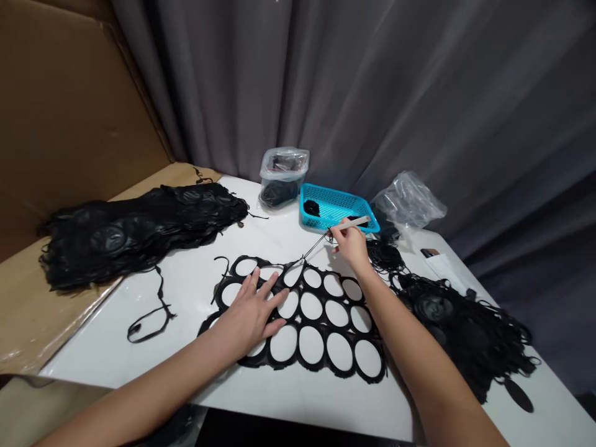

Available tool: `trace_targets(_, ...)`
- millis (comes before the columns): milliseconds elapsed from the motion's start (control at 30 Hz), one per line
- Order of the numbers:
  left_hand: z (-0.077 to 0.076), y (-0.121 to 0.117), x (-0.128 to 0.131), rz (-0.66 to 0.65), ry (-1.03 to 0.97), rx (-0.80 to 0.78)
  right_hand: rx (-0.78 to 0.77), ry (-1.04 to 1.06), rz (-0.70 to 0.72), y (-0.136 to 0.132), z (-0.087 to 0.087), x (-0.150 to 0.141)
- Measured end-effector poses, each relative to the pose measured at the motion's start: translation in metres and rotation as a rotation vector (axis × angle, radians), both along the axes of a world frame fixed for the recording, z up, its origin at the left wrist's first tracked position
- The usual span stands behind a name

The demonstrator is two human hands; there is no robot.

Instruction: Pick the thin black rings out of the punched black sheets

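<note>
A black rubber sheet [321, 323] punched with many oval holes lies flat on the white table [186, 292]. My left hand [254, 313] rests on its left part, fingers spread and flat, pressing it down. My right hand [350, 243] is closed round a thin pale stick tool [354, 223] near the sheet's far edge. A thin black strip [314, 246] stretches taut from the tool's end down to the sheet's top edge.
A blue plastic basket [338, 208] with a black piece stands behind my right hand. Beside it are a bag of black parts [282, 177] and a crumpled clear bag [407, 202]. Heaps of black rubber lie at left [135, 230] and right [465, 329]. A loose black strip [153, 313] lies at left.
</note>
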State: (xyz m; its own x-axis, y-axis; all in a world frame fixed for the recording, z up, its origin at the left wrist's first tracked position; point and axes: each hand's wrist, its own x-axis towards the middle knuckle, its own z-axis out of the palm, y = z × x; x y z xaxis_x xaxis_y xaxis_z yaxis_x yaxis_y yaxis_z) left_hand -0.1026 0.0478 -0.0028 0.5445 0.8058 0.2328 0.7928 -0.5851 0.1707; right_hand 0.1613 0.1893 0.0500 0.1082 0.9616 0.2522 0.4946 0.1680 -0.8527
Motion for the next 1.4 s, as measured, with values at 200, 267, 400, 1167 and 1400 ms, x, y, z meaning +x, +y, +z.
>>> trace_targets(200, 0.003, -0.001, 0.001, 0.008, 0.051, 0.018, -0.035, 0.190, -0.130, 0.005, 0.000, 0.022)
trace_targets(267, 0.003, -0.001, -0.003, 0.013, 0.032, 0.023, -0.177, 0.416, -0.064, 0.004, 0.001, 0.018)
trace_targets(400, 0.005, -0.001, -0.021, 0.080, -0.006, 0.037, -0.493, 0.835, 0.102, -0.003, -0.002, -0.017)
trace_targets(1167, 0.002, -0.013, -0.040, 0.083, 0.013, 0.008, -0.246, -0.009, 0.624, -0.069, -0.027, -0.100)
trace_targets(1400, -0.002, -0.013, -0.040, 0.091, -0.016, 0.003, 0.046, -0.237, 0.705, -0.080, -0.034, -0.102)
